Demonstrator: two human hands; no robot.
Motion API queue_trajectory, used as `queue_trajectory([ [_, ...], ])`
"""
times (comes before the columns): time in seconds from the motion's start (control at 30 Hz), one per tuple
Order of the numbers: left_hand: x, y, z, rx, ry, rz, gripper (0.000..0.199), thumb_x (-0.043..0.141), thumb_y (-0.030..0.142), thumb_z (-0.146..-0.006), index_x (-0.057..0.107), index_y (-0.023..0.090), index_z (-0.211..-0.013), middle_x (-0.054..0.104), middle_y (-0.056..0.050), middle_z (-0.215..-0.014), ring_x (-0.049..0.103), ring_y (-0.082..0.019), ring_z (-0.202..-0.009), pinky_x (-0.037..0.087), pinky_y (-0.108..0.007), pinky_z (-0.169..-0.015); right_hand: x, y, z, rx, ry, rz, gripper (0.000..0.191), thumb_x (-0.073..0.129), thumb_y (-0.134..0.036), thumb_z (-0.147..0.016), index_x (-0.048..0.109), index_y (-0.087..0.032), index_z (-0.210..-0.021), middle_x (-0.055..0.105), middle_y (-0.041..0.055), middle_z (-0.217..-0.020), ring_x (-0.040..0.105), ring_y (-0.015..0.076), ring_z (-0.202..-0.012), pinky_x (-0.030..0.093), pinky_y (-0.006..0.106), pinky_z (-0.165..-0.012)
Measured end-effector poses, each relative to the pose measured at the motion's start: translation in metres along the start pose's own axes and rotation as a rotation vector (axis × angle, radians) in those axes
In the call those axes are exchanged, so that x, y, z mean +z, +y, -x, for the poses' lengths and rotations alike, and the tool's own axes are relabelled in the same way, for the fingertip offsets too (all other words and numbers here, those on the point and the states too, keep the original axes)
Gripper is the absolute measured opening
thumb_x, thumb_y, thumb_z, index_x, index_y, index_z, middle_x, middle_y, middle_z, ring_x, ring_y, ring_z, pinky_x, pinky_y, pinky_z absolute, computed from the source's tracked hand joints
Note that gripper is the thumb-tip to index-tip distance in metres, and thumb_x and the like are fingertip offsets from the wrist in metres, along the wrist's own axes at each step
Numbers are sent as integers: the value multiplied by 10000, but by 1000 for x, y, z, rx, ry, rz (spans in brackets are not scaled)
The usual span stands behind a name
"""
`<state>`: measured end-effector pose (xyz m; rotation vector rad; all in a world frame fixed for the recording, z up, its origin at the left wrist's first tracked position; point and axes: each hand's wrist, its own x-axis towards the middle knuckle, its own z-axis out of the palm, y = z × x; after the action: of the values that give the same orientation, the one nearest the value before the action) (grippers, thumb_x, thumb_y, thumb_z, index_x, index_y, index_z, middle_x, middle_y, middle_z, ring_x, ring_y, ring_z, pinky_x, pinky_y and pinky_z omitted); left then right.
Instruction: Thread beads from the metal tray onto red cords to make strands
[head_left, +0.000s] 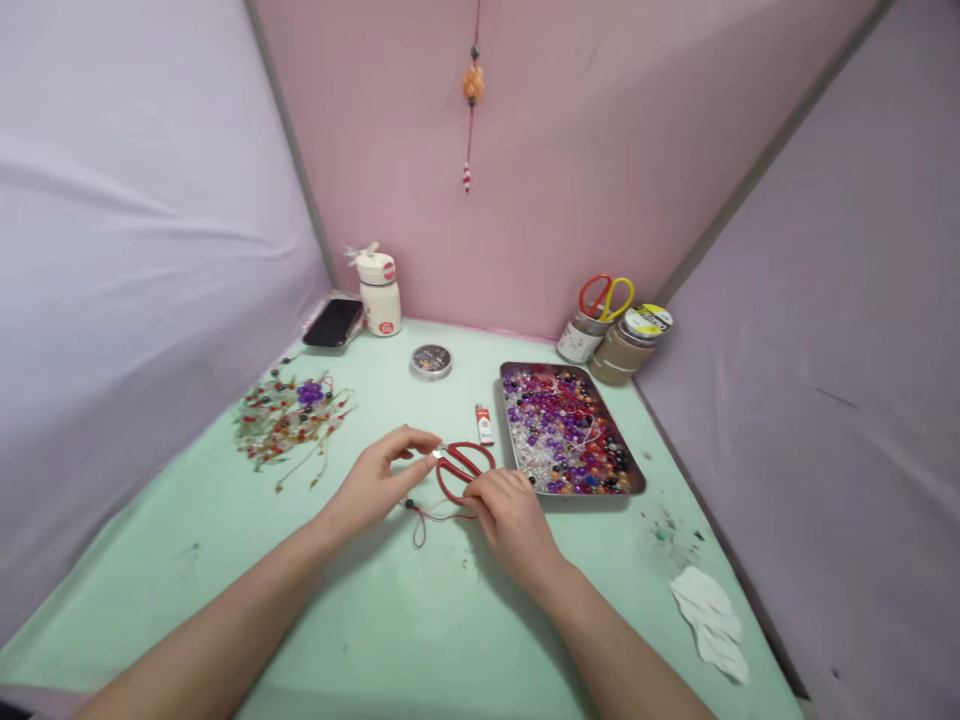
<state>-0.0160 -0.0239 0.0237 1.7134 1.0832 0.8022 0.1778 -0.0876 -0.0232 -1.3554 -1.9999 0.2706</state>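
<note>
A pair of red-handled scissors (465,466) lies between my two hands, its metal part turned to the left. My left hand (382,478) has its thumb and fingertips closed around the short blades, which are mostly hidden. Curled over the near edge of the handle loops is my right hand (514,515), with its fingertips partly out of sight. Just below the scissors, a thin dark red cord (420,530) with a small loop and a dark bead runs along the tabletop to beneath my right hand.
A metal tray (646,485) of mixed beads stands at right, beside a lighter (484,425). Beaded strings (289,425) lie left. Behind are a phone (334,323), a white bottle (380,300), a round case (431,361) and jars (624,350). Crumpled tissue (709,620) lies near right.
</note>
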Motion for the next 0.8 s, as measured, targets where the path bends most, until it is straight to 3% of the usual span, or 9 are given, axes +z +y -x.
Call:
queue_trajectory([
  [0.17, -62, 22, -22, -166, 144, 182, 428, 707, 372, -688, 626, 207, -1075, 664, -78, -1062, 598, -213, -1012, 452, -338, -872, 5, -4, 4, -44, -59, -65, 130, 491, -155, -905, 548, -185, -792, 600, 25, -762, 534, 162, -739, 382, 286, -697],
  [0.23, -91, 19, -45, -223, 306, 282, 412, 740, 308, -648, 632, 191, -1027, 666, -75, -1020, 609, -189, -973, 458, -310, -851, 7, -6, 6, -55, -77, -72, 131, 501, -146, -898, 540, -186, -780, 597, 19, -748, 536, 160, -724, 385, 282, -681],
  [0.3, -118, 8, -75, -390, 611, 326, 266, 719, 262, -669, 612, 163, -892, 655, -58, -911, 611, -151, -907, 467, -262, -807, 8, -8, 7, -67, -89, -67, 130, 508, -142, -894, 537, -187, -775, 602, 17, -749, 539, 158, -715, 385, 281, -672],
  [0.4, -148, -15, -115, -523, 756, 281, 222, 661, 318, -746, 542, 142, -812, 619, -75, -862, 586, -174, -892, 478, -285, -753, 8, -9, 7, -96, -89, -45, 138, 495, -137, -898, 540, -188, -778, 599, 15, -743, 533, 154, -700, 382, 281, -656],
  [0.47, -162, -32, -134, -563, 748, 276, 252, 611, 360, -793, 512, 131, -757, 606, -58, -829, 577, -157, -847, 474, -271, -730, 7, -8, 7, -129, -70, -32, 147, 472, -134, -906, 547, -189, -792, 588, 16, -729, 527, 153, -691, 383, 284, -651],
  [0.57, -180, -56, -155, -681, 474, 388, 398, 474, 463, -871, 500, 116, -678, 597, -28, -741, 563, -120, -767, 480, -257, -701, 5, -4, 6, -144, -50, -19, 148, 462, -142, -912, 548, -192, -803, 585, 22, -726, 529, 157, -693, 395, 293, -651],
  [0.63, -191, -68, -166, -697, 390, 409, 412, 478, 466, -877, 509, 114, -665, 601, -23, -700, 572, -118, -757, 492, -256, -685, 4, -2, 5, -143, -54, -19, 134, 464, -141, -911, 552, -195, -825, 592, 27, -730, 531, 160, -690, 401, 297, -641],
  [0.73, -202, -84, -183, -679, 357, 341, 347, 568, 408, -850, 542, 122, -654, 612, -43, -641, 598, -149, -737, 517, -283, -651, 5, 1, 5, -148, -73, -46, 124, 472, -126, -905, 564, -204, -872, 613, 34, -755, 546, 163, -703, 416, 297, -640],
  [0.8, -206, -92, -192, -602, 400, 221, 292, 630, 354, -812, 554, 139, -631, 610, -61, -592, 617, -186, -703, 534, -327, -616, 6, 3, 3, -131, -82, -64, 123, 479, -121, -901, 563, -207, -877, 618, 33, -756, 554, 162, -705, 425, 293, -638],
])
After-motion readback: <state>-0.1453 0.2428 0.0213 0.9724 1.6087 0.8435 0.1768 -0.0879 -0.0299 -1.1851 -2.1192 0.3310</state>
